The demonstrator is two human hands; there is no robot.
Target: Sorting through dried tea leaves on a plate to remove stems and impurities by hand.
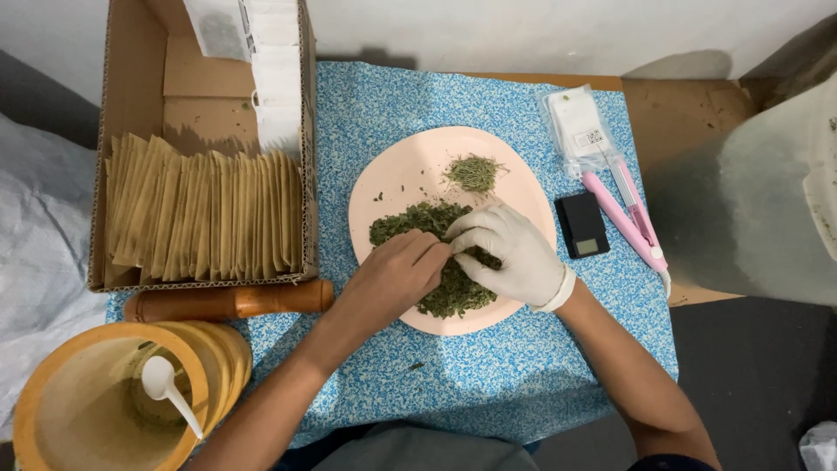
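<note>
A pale pink round plate [397,174] lies on a blue patterned cloth [488,366]. On it sits a large heap of dark green dried leaves [410,218] and, farther back, a small pile of lighter green bits [473,172]. My left hand [392,277], bare, rests on the big heap with its fingers curled into the leaves. My right hand [510,251], in a white glove, meets it over the heap and pinches leaves between its fingertips. What lies between the two hands is hidden.
A cardboard box [131,131] of upright tan paper sachets [205,214] stands at left. A wooden pestle [231,301] and wooden mortar [96,401] with a white scoop [166,388] sit front left. A small black scale [581,224], pink sealer [628,218] and clear packet [580,131] lie right.
</note>
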